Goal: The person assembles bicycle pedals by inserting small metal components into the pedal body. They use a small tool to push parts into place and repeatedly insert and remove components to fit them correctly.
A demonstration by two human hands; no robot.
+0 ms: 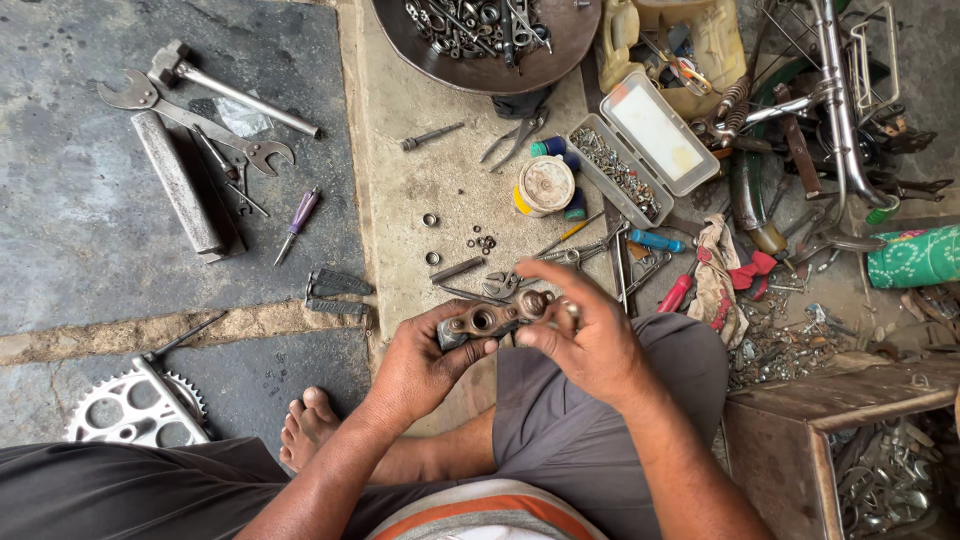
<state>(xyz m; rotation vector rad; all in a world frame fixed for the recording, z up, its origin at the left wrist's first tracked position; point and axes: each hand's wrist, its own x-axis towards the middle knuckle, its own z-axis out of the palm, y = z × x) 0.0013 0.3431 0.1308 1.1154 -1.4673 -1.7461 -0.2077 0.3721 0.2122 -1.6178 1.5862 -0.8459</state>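
Far left on the floor I see a chainring (135,405), with a hammer (230,92) and a spanner (190,120) above it. My left forearm rises from the lap, and the left hand (425,355) curls shut around the near end of a grimy metal pedal body (490,320), thumb on top. My right hand (585,335) bends in at the wrist, fingers pinched on the pedal body's far end. Both hands meet over my knee. Beyond lie an open parts box (640,145) and a red rag (755,270).
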